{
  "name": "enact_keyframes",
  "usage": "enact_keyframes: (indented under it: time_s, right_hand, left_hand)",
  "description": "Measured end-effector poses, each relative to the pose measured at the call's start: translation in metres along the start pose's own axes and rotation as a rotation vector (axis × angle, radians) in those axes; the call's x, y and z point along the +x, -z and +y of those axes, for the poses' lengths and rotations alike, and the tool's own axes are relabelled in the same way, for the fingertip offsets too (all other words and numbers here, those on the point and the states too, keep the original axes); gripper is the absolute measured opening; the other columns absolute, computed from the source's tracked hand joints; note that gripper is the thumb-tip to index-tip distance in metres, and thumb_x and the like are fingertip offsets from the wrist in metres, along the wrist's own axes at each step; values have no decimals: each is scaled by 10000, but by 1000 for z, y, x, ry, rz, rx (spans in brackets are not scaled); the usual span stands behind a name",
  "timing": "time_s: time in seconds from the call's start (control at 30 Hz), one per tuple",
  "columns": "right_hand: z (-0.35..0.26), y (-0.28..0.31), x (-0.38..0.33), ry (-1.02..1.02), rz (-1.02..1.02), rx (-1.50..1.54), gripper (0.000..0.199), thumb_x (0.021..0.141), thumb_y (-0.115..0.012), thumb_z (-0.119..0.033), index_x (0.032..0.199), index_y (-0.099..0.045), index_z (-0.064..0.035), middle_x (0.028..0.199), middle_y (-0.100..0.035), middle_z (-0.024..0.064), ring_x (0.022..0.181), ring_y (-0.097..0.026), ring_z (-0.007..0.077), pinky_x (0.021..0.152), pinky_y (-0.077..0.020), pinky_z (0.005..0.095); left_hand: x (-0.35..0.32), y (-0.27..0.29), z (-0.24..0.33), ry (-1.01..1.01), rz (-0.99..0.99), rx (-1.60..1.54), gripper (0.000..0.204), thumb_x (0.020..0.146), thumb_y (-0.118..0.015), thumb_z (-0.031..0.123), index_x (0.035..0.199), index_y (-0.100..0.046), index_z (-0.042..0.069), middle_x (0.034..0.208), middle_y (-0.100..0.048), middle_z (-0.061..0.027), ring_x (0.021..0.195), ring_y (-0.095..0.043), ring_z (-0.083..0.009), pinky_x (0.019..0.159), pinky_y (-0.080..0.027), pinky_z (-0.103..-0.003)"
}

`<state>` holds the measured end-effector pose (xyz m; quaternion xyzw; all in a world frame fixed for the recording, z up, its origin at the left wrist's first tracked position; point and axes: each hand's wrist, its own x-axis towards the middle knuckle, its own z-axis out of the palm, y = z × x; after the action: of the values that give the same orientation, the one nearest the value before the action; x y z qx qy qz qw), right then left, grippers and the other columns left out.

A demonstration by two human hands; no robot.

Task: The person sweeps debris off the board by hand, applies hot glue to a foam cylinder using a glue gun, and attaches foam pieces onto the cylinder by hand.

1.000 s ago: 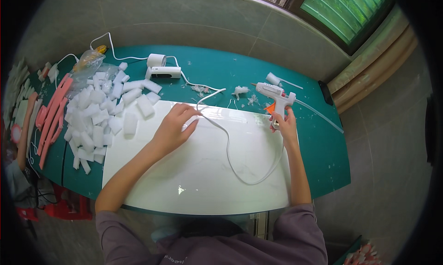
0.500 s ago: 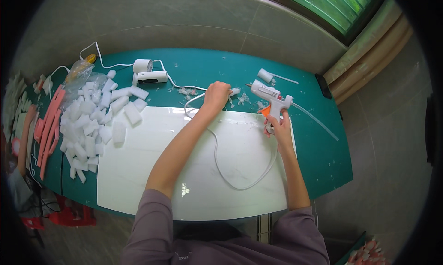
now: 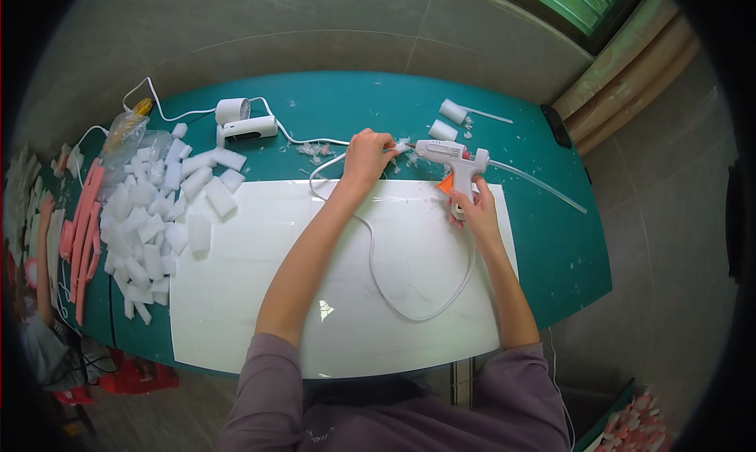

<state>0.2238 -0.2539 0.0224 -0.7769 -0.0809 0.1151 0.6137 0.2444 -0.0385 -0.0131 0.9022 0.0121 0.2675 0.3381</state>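
Observation:
My right hand grips the handle of a white glue gun with an orange trigger. Its nozzle points left, and a long translucent glue stick sticks out of its back. Opposite the nozzle, my left hand pinches a small whitish piece. Nozzle and piece are right beside each other; whether they touch I cannot tell. The gun's white cord loops over a glossy white board below both hands. My fingertips hide part of the pinched piece.
A heap of white foam blocks lies at left, next to pink strips. Behind stand a white device and two white cylinders. Glue scraps dot the green table. Another person's arm shows far left.
The glue gun has swung left and level, bringing its nozzle to the piece in my left hand. A second white cylinder is now uncovered behind it. The view has shifted slightly.

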Motion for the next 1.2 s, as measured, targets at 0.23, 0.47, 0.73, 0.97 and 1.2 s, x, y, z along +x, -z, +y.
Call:
enact_keyframes:
  time_s: [0.23, 0.47, 0.73, 0.97, 1.2]
  right_hand:
    - [4, 5, 3, -38, -14, 34, 448, 794, -561, -132, 1189, -383, -17, 674, -568, 63, 458, -511, 100, 361, -349, 211]
    - [4, 5, 4, -54, -13, 4, 477, 776, -582, -141, 1202, -402, -22, 686, -578, 62, 461, -513, 93, 378, -381, 205]
    - [1, 3, 1, -23, 4, -45, 507, 766, -592, -152, 1216, -403, -16, 705, -593, 66, 494, -527, 90, 405, -408, 207]
    - [3, 3, 1, -9, 3, -67, 502, 767, -582, -154, 1212, -408, -3, 711, -596, 69, 508, -529, 87, 407, -411, 212]
    - [4, 3, 2, 16, 2, -97, 466, 767, -580, -157, 1183, -438, -3, 720, -595, 69, 530, -532, 85, 405, -415, 212]
  left_hand:
    - [0, -1, 2, -53, -3, 7, 123, 635, -699, 112, 731, -657, 48, 675, -607, -101, 704, -554, -242, 640, -446, -339]
    - [0, -3, -1, -39, -9, 13, 125, 648, -701, 111, 745, -664, 42, 707, -621, -102, 701, -557, -232, 630, -445, -324]
    - [0, -4, -1, -2, -29, 14, 124, 655, -698, 109, 749, -659, 39, 716, -631, -95, 692, -551, -225, 632, -443, -324]
    - [0, -3, -1, 0, -31, 11, 127, 654, -701, 115, 748, -660, 41, 712, -631, -92, 689, -550, -224, 628, -439, -325]
    - [0, -1, 1, 10, -41, 25, 128, 656, -702, 117, 756, -665, 47, 711, -632, -89, 689, -549, -221, 629, -439, -323]
